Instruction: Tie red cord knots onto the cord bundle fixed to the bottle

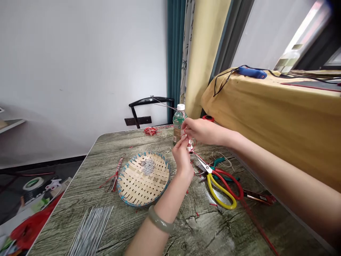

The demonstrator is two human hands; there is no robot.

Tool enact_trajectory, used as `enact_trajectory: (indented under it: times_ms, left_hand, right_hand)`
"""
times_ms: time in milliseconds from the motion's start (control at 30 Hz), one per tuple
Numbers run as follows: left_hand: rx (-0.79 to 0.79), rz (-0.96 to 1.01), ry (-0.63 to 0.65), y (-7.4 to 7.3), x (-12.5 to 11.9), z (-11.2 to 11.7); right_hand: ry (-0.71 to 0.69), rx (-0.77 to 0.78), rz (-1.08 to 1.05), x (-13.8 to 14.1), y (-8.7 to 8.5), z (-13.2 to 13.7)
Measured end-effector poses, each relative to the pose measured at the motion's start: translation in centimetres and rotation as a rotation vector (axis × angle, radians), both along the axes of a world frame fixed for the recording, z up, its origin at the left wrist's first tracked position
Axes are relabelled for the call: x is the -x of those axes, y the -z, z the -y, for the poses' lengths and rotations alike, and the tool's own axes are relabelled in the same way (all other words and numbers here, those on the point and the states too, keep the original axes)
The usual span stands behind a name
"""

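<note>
I hold a thin red cord between the fingertips of my left hand and my right hand; the thumb and forefinger on each side seem to be pressed together on it, but this spot is small and partly covered, so how strong the pinch is I cannot tell. The cord is up in the air above the wooden-looking table, in front of the green bottle in my view, and beyond the tips of the scissors. In my judgement it is very light and soft, without stiffness of its own, so it can be pulled but hardly pushed. It is perhaps a little slippery, and it does not break easily, but it may tangle. The better place to take it, I think, is close to where my two hands meet, with only the tips of the fingers. It looks bright red and narrow as a thread, and some fine loose strands show below my fingers. Whether there is a knot in it, I cannot see. At my left stands a woven basket with a small silvery heap inside.
</note>
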State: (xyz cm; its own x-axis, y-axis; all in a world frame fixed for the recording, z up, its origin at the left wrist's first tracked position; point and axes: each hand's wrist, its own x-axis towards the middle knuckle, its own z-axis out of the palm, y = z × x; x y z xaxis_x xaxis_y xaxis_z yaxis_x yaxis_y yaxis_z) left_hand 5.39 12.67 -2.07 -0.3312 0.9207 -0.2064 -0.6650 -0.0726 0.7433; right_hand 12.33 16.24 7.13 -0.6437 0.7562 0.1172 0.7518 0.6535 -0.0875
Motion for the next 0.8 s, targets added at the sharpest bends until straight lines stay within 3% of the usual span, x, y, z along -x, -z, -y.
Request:
enact_trajectory:
  times_ms: [100,233,400,500,633,700,800]
  left_hand:
    - [-0.009,0.021,0.011,0.4,0.0,-0.1]
    - [-0.014,0.024,0.027,0.9,-0.1,-0.3]
    - [-0.033,0.042,0.082,1.2,-0.3,-0.4]
    - [-0.040,0.060,0.109,1.2,-0.5,-0.3]
    - [-0.028,0.081,0.110,1.2,-0.6,-0.2]
    - [-0.022,0.084,0.110,1.2,-0.6,-0.3]
    - [-0.017,0.084,0.123,1.3,-0.6,-0.4]
  right_hand:
    - [0.026,0.016,-0.009,-1.4,-0.5,-0.4]
    - [0.036,0.083,-0.039,-2.4,-4.1,0.3]
    - [-0.250,0.436,-0.411,-1.5,-8.3,3.3]
    - [-0.347,0.571,-0.471,-0.7,-8.0,3.1]
    - [-0.234,0.662,-0.263,-0.6,-5.9,1.4]
    - [-0.248,0.753,-0.363,-1.1,-5.8,1.4]
    - [-0.390,0.863,-0.614,-1.8,-7.2,2.6]
